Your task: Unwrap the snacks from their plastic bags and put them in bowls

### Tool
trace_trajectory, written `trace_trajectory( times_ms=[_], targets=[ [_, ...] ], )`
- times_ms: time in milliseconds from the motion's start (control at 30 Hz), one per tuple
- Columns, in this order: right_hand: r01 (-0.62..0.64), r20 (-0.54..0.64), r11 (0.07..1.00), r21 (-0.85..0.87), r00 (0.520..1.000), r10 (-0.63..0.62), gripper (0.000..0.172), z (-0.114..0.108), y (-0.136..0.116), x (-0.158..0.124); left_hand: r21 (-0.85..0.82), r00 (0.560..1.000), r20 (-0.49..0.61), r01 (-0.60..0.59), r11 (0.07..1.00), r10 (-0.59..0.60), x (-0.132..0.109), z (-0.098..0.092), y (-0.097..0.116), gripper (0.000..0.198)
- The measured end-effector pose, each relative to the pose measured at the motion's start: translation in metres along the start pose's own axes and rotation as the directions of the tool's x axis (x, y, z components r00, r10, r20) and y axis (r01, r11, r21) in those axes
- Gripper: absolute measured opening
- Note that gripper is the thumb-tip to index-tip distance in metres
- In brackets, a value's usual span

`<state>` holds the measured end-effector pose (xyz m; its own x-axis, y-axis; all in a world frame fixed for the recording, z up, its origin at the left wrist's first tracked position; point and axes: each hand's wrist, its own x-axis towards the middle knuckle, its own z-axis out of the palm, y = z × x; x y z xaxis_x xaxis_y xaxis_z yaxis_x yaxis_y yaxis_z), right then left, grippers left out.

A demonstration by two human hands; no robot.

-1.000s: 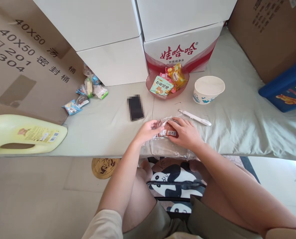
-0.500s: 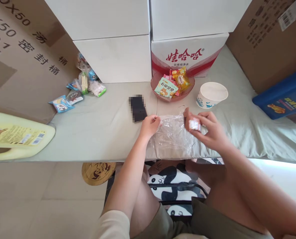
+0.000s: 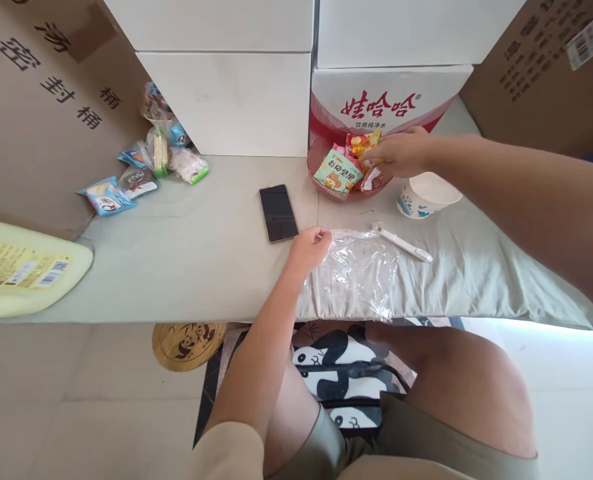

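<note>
My left hand (image 3: 310, 250) is closed in a pinch on the upper left corner of a clear plastic bag (image 3: 359, 273) lying flat and crumpled on the cloth. My right hand (image 3: 401, 152) reaches over the right side of a pink glass bowl (image 3: 321, 187), fingers stretched out against the wrapped snacks. In the bowl are a green snack packet (image 3: 337, 171), a yellow packet (image 3: 369, 143) and a brown-and-white packet (image 3: 372, 179) just below my fingers. Just right of the bag lies a slim white-handled tool (image 3: 404, 245) with a short head.
A phone (image 3: 278, 213) lies left of the bag. A paper cup (image 3: 419, 202) stands under my right forearm. Several snack packets (image 3: 107, 197) lie by the left carton (image 3: 76, 153). A yellow jug (image 3: 31, 267) is at far left; white boxes (image 3: 221, 103) stand behind.
My right hand has moved up and away from the bag to the bowl; the brown packet it held is now in the bowl. The white tool has come into sight. My left hand stays at the bag.
</note>
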<state>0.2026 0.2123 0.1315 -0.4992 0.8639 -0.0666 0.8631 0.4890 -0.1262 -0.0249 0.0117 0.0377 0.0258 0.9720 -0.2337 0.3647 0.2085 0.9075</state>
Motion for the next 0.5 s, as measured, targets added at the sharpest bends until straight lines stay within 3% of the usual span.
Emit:
trace_trajectory(
  times_ms=[100,167,233,267,400,500],
  targets=[
    [0.074,-0.244,0.997,0.025,0.968,-0.065,0.037,0.005,-0.026,-0.033,0.014,1.000,0.023,-0.004,1.000,0.004,0.000,0.000,0.000,0.024],
    [0.161,-0.459,0.983,0.083,0.882,-0.106,0.036,0.017,-0.046,-0.075,0.027,0.998,0.050,-0.031,0.999,0.030,-0.001,-0.001,-0.001,0.028],
    [0.102,-0.608,0.969,0.227,0.792,0.059,0.024,0.042,-0.065,-0.122,0.043,0.994,0.088,-0.067,0.997,0.063,-0.002,-0.001,-0.003,0.045],
    [0.090,-0.610,0.956,0.279,0.786,0.104,0.021,0.059,-0.074,-0.144,0.053,0.991,0.105,-0.084,0.995,0.078,-0.002,0.000,-0.004,0.049],
    [0.112,-0.353,0.930,0.349,0.935,0.020,0.028,0.127,-0.099,-0.204,0.124,0.983,0.135,-0.142,0.982,0.125,-0.006,-0.001,-0.006,0.022],
    [0.116,-0.236,0.950,0.291,0.971,-0.046,0.043,0.151,-0.103,-0.224,0.296,0.975,0.079,-0.223,0.929,0.209,-0.006,-0.005,-0.006,0.024]
  ],
)
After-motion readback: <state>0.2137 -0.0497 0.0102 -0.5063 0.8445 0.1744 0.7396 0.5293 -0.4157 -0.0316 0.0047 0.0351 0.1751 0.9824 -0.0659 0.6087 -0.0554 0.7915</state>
